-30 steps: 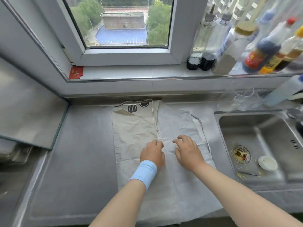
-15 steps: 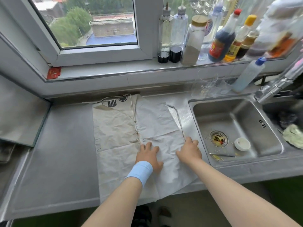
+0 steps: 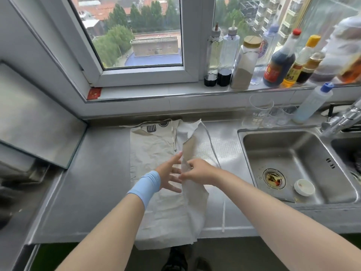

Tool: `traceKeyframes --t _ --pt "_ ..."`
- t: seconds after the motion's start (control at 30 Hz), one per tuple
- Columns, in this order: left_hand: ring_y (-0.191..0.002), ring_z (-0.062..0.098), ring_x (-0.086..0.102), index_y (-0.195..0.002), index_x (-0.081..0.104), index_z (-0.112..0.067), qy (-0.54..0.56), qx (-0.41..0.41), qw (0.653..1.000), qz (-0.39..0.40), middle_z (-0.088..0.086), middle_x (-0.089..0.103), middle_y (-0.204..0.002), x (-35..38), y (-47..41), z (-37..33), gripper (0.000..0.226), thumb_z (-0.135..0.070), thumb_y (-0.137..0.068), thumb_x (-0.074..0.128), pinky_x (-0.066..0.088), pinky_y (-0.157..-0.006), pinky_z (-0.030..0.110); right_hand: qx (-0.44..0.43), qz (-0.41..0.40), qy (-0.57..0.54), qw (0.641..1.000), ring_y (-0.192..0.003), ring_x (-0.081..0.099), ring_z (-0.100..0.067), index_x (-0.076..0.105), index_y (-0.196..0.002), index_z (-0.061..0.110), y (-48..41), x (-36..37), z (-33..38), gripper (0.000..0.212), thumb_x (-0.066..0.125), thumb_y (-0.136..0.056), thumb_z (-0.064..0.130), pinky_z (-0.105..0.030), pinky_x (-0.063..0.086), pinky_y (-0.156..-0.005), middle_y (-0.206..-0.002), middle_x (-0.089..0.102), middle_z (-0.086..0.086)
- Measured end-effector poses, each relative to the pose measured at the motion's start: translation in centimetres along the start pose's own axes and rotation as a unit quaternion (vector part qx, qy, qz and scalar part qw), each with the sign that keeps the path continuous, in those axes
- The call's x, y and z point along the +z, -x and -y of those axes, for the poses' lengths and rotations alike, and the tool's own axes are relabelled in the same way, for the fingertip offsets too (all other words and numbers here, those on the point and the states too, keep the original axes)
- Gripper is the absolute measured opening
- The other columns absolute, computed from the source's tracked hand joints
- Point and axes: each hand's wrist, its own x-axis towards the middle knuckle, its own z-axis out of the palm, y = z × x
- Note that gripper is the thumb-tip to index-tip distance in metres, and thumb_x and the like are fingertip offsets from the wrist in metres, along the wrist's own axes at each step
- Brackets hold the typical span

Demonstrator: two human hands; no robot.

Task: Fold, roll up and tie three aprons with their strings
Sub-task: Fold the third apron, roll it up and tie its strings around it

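One apron, cream, on steel counter, long axis running from window to me; my right hand pinches its raised right flap, nearer the fold line, my left hand open, fingers spread beside.

One head-worn wide-angle camera is looking forward and down from close above a steel counter, facing a window, with a sink sitting at right.
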Motion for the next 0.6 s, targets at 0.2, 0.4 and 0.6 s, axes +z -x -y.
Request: traceKeyframes --t 0.2,0.4,0.6 --pt "-0.067 0.029 0.066 -0.115 0.063 -0.005 -0.068 -0.057 0.992 -0.093 0.013 0.064 -0.091 -5.2 1.3 2.2 0.038 -0.03 -0.085 0.062 0.059 -0.066 0.046 0.045 0.181 -0.059 0.981 -0.087 0.065 -0.025 0.066 -0.119 0.023 -2.8 3.8 2.6 0.035 0.058 -0.087 0.036 -0.028 0.051 -0.05 -0.132 0.056 0.001" --pt "-0.067 0.035 0.066 -0.102 0.058 -0.002 -0.166 -0.097 0.953 -0.233 0.02 0.067 -0.081 -9.1 1.3 6.7 0.02 -0.002 -0.086 0.047 0.059 -0.068 0.051 0.065 0.026 0.021 0.997 -0.082 0.065 -0.02 0.068 -0.113 0.022 -5.8 6.3 0.5 0.036 0.044 -0.088 0.013 -0.036 0.06 -0.06 -0.11 0.063 -0.002" --pt "-0.12 0.03 0.055 -0.133 0.047 -0.012 -0.462 -0.143 0.835 -0.262 0.008 0.054 -0.132 -11.3 -0.1 7.9 0.049 -0.021 -0.086 0.058 0.047 -0.096 0.037 0.034 -0.138 0.227 0.963 -0.108 0.06 -0.031 0.044 -0.138 0.022 -8.9 6.6 -1.2 0.047 0.045 -0.091 0.017 -0.036 0.048 -0.085 -0.136 0.041 -0.006"
